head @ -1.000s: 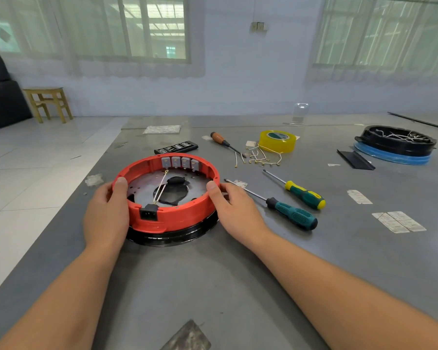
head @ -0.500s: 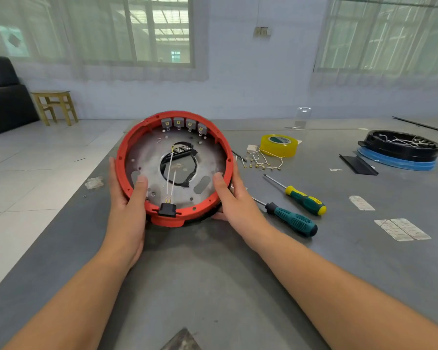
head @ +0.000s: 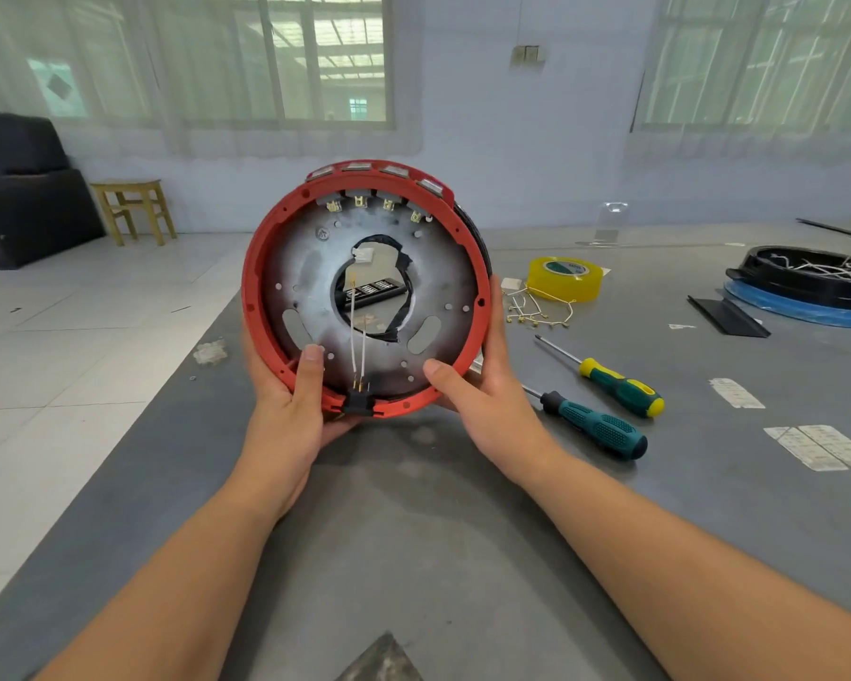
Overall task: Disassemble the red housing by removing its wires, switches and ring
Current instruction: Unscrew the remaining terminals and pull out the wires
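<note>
The round red housing (head: pixel 261 267) is held upright above the grey table, its open side facing me. My left hand (head: pixel 293 410) grips its lower left rim, thumb on the grey inner plate (head: pixel 305 267). My right hand (head: pixel 482 385) grips the lower right rim, thumb inside. Several switches (head: pixel 364 201) with brass tabs sit along the top inside edge. Two white wires (head: pixel 357 331) run from a black connector (head: pixel 359 400) at the bottom rim up to the centre hole. A black ring (head: pixel 477 233) shows behind the right rim.
On the table to the right lie two screwdrivers (head: pixel 595 425) (head: pixel 620 385), a yellow tape roll (head: pixel 563 277), loose wires (head: pixel 536 307) and a black tray of parts on a blue disc (head: pixel 806 282). A black strip shows through the centre hole. Left of the table is tiled floor.
Both hands lifted the housing off the table and tipped it from flat to nearly upright, its inside turning toward me. The thumbs moved onto the inner plate.
</note>
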Demonstrator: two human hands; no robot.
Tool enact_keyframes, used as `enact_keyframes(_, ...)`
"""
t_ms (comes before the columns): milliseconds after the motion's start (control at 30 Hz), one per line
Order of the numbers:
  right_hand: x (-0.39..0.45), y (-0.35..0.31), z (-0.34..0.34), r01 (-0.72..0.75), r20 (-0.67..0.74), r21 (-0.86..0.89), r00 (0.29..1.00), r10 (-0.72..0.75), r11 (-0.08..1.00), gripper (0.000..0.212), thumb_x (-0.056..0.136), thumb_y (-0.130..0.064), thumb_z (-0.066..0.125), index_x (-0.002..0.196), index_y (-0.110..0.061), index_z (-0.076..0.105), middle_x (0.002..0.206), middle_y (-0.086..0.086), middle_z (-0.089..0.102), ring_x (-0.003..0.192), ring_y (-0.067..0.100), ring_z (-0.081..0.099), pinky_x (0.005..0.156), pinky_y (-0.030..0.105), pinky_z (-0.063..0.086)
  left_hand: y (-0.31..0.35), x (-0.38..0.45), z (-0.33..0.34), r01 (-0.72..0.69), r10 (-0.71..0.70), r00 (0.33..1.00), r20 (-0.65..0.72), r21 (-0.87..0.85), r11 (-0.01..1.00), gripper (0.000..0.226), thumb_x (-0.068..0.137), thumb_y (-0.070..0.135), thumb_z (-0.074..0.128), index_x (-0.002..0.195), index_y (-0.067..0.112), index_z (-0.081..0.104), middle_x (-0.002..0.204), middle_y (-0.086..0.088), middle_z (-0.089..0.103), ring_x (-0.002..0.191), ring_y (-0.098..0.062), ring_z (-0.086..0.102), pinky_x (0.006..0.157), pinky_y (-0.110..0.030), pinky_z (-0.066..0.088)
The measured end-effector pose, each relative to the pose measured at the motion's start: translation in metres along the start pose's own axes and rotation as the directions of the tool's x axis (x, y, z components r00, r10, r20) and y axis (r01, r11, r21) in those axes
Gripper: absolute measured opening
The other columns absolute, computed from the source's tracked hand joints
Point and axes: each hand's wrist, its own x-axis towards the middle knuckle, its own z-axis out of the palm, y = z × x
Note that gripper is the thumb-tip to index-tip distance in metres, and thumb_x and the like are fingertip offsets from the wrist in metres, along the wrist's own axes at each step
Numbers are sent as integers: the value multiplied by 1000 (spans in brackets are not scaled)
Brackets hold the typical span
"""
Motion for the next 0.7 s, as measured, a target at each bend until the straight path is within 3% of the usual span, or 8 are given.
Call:
enact_keyframes(133,0,1,0,11,-5,0,1000,-11,1000,99,93,-17,66,152,-63,2,157,-17,42,135,22,55,109,57,46,2,-1,2,58,-57,998,24,-16,998,59,108,41,52,151,65,18,152,11,56,125,-31,68,83,-53,64)
enact_keyframes(267,0,0,1,19,-11,22,1000,-19,1000,98,95,-14,66,152,-64,3,158,-15,40,138,24,52,109,57,45,4,0,0,138,-135,990,41,-106,985,49,108,35,56,147,58,35,145,6,63,120,-33,71,82,-52,64)
enact_keyframes(333,0,0,3,24,-11,43,1000,-23,999,97,98,-11,64,153,-62,3,157,-21,40,134,23,56,104,54,51,5,0,-4,204,-193,978,79,-178,963,47,103,34,64,146,43,46,142,1,67,117,-33,73,83,-51,64)
enact_keyframes(433,-1,0,4,-5,-20,120,1000,7,993,91,102,-15,61,148,-67,3,140,-40,48,113,20,70,87,42,61,6,1,-9,299,-259,948,186,-240,924,54,93,32,77,142,22,57,140,-8,68,119,-37,72,88,-46,63)
enact_keyframes(600,0,3,-2,-91,-75,237,991,112,967,76,98,-31,67,148,-61,17,151,-11,46,116,26,69,80,51,62,4,3,-16,468,-374,871,318,-307,829,96,69,25,100,145,42,43,136,-19,69,119,-51,68,93,-58,60)
enact_keyframes(700,1,5,0,-118,-70,200,989,134,973,71,94,-41,68,146,-59,23,150,-16,47,119,18,67,80,47,63,6,3,-17,538,-437,834,338,-320,780,86,80,17,91,150,26,43,133,-28,68,116,-57,67,88,-54,62)
